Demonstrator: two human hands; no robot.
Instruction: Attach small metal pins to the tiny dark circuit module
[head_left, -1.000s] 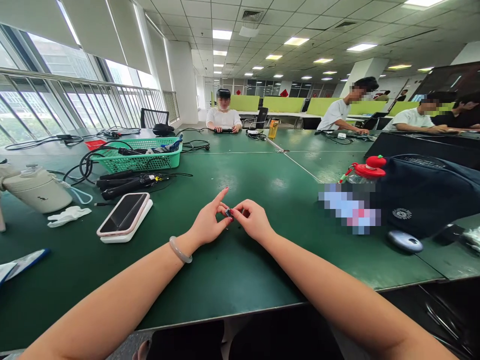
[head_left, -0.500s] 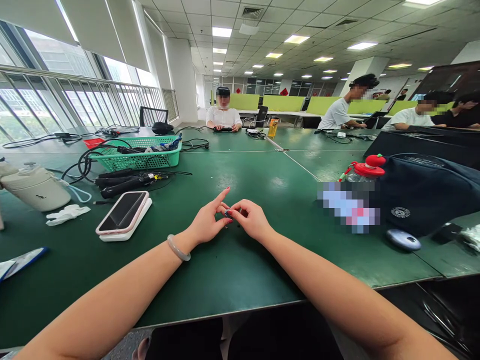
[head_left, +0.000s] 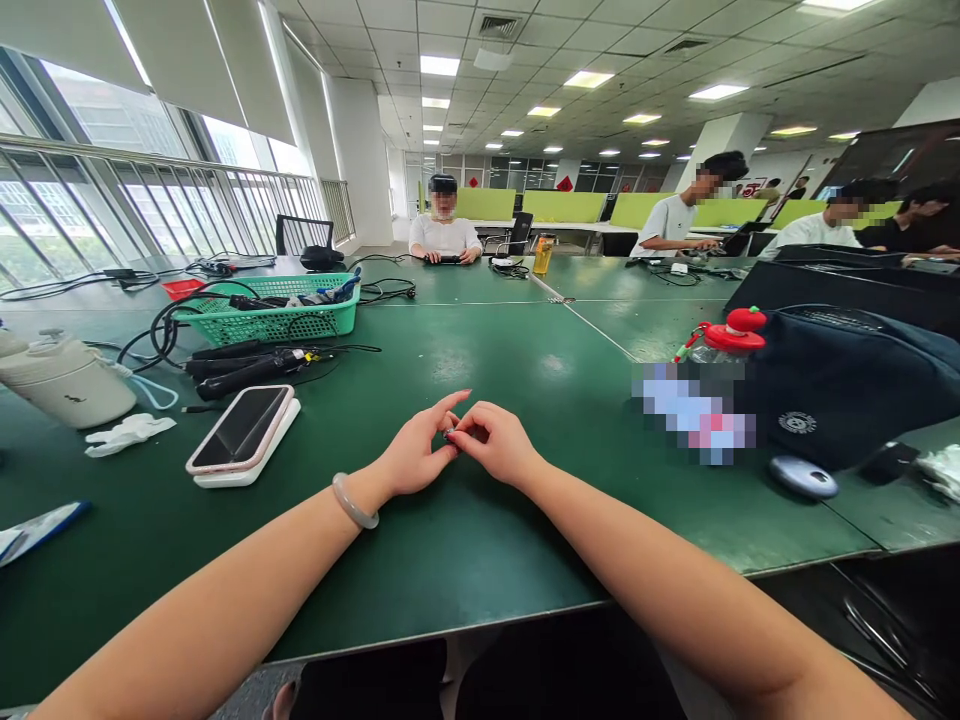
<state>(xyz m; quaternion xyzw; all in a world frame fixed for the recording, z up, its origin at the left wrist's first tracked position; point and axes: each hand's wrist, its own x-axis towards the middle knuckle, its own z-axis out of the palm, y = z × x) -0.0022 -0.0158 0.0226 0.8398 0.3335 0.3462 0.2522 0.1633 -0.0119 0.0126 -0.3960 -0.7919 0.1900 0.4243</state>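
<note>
My left hand (head_left: 416, 448) and my right hand (head_left: 499, 440) meet fingertip to fingertip just above the green table (head_left: 420, 570). Between them is a small dark, shiny thing (head_left: 450, 434), mostly covered by the fingers; its kind cannot be made out. My right thumb and forefinger pinch it. On the left, the forefinger points outward while the thumb and curled fingers close in around the thing. A pale bangle (head_left: 355, 502) circles my left wrist.
Left lie a phone (head_left: 244, 430) on a white box, a green basket (head_left: 270, 318) of cables, black handles (head_left: 244, 370), a tissue (head_left: 129, 434) and a cream flask (head_left: 67, 380). Right are a red-topped bottle (head_left: 735, 335), a dark bag (head_left: 847, 390) and a mouse (head_left: 802, 478). Several people sit farther off.
My left forefinger has dipped from pointing up to pointing more sideways. The right fingers have shifted slightly left, and the small thing is more covered. The camera view has turned a little.
</note>
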